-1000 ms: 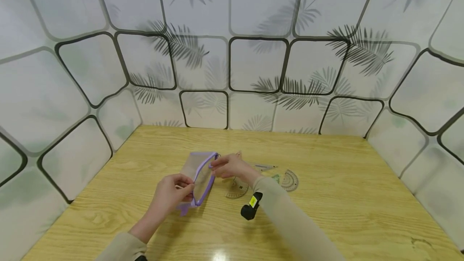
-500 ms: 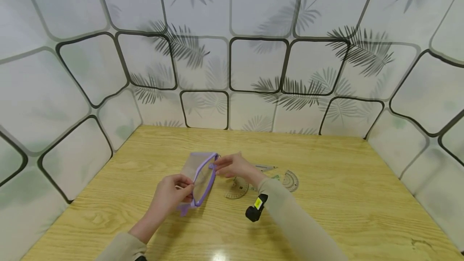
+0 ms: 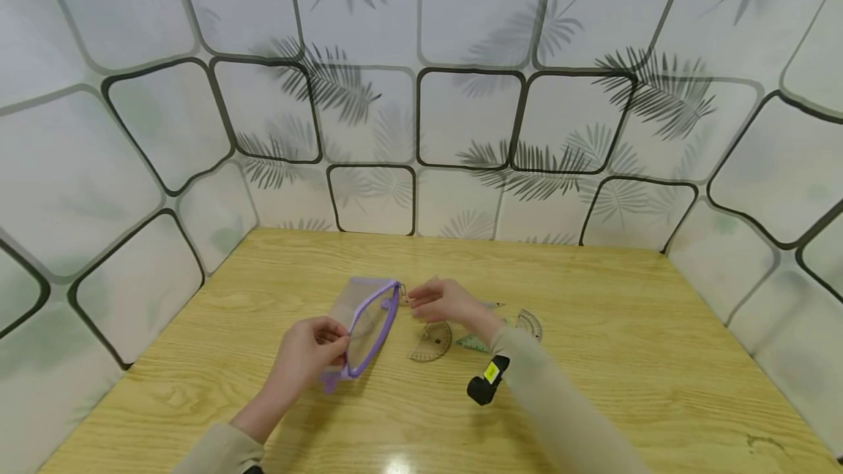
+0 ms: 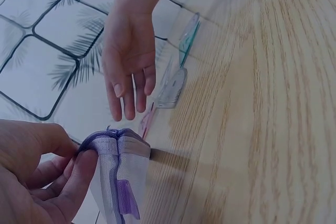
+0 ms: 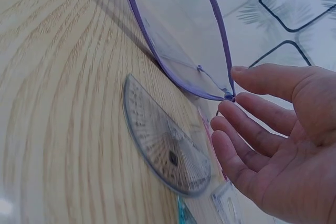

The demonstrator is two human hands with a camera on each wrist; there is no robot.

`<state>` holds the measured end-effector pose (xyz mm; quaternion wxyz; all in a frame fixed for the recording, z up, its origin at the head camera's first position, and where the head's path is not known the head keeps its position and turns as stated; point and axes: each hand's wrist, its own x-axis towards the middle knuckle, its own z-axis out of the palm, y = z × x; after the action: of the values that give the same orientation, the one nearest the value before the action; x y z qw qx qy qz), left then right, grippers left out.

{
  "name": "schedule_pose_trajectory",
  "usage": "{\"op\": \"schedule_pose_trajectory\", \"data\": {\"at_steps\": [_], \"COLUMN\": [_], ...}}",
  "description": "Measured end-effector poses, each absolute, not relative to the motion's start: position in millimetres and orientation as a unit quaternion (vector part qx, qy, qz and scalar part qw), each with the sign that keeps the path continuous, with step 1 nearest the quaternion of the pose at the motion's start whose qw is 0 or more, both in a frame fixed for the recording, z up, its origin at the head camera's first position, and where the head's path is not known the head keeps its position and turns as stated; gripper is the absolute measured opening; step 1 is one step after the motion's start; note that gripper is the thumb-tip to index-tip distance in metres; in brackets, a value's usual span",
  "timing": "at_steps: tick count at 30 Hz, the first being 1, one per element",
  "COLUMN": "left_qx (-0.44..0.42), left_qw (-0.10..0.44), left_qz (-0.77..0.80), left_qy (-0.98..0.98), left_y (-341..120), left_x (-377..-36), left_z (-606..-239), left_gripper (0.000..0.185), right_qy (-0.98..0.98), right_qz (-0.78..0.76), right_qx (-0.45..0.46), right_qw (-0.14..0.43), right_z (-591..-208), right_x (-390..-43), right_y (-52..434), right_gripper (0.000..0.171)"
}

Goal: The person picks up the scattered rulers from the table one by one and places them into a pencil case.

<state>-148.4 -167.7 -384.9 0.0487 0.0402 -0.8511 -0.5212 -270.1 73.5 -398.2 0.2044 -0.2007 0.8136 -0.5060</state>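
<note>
Head view: right hand (image 3: 448, 302) partly hides rulers (image 3: 490, 306).

Left hand (image 3: 308, 357): fingers and thumb curled in a pinch grip, forearm entering from the lower left. Right hand (image 3: 445, 303): palm open, fingers (image 5: 247, 150) extended and slightly spread, holding nothing, forearm angled in from the lower right.
</note>
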Motion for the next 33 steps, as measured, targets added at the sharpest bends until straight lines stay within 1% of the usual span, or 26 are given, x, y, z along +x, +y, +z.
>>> {"op": "schedule_pose_trajectory", "data": {"at_steps": [4, 12, 19, 25, 33], "left_qx": [0.033, 0.027, 0.020, 0.023, 0.024], "left_qw": [0.053, 0.046, 0.048, 0.043, 0.044], "left_qz": [-0.514, -0.501, -0.500, -0.503, -0.509], "left_qy": [-0.856, -0.864, -0.864, -0.863, -0.859], "left_y": [-169, -171, -173, -175, -174], "left_x": [-149, -149, -150, -151, -151], "left_z": [-385, -385, -385, -387, -386], "left_gripper": [0.007, 0.026, 0.027, 0.028, 0.030], "right_qy": [0.811, 0.813, 0.826, 0.836, 0.839], "right_qz": [-0.508, -0.501, -0.483, -0.470, -0.459], "right_qx": [-0.202, -0.211, -0.212, -0.210, -0.223], "right_qw": [0.207, 0.208, 0.197, 0.187, 0.186], "right_z": [-397, -398, -392, -396, -400], "right_x": [-269, -270, -266, -268, -274], "right_y": [82, 96, 117, 142, 168], "right_gripper": [0.046, 0.045, 0.047, 0.047, 0.051]}}
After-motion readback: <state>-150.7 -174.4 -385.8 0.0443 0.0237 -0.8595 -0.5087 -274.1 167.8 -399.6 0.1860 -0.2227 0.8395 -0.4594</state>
